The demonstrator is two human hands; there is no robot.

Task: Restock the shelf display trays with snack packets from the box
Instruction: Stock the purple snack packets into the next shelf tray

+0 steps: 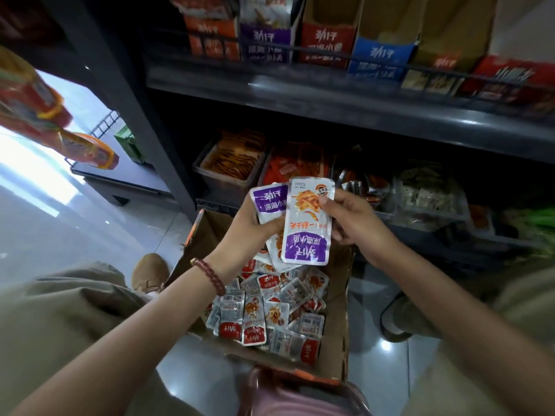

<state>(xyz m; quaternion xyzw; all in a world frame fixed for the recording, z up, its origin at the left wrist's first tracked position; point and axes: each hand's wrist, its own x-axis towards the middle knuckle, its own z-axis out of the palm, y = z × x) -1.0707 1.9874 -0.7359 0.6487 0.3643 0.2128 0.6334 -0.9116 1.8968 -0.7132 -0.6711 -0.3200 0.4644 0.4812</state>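
Left hand (252, 223), head view: fingers curled round a small stack (265, 202) of purple-and-white snack packets, held upright above the box (339, 340). Beaded bracelet (210, 276) on that wrist. Right hand (348, 217) pinches the front packet (306, 229) near its top right edge, thumb on the printed face, other fingers behind. Front packet overlaps the stack and touches it. It is upside down: purple band at the bottom, food picture at the top. The stack's visible packet has its purple band at the top. Both hands are close together at frame centre, in front of the lower shelf.

Box is cardboard with its flaps open, on the floor (60, 223) between the person's legs. Inside lie many loose packets (270, 310), red-and-white and silver, jumbled, some face up, some back up.

Upper shelf (330, 94) carries a row of cardboard display trays behind a wire rail: orange tray (214, 37), purple tray (265, 43), red tray (326, 43), blue tray (380, 60), side by side. Purple tray holds packets standing up. Cannot tell what is in the red tray and blue tray.

Lower shelf has a clear tub (222, 172) of orange snacks, with more tubs and bags to its right, blurred. Brown shoe (148, 273) just left of the box. Red bags (30, 94) hang at far left, blurred.
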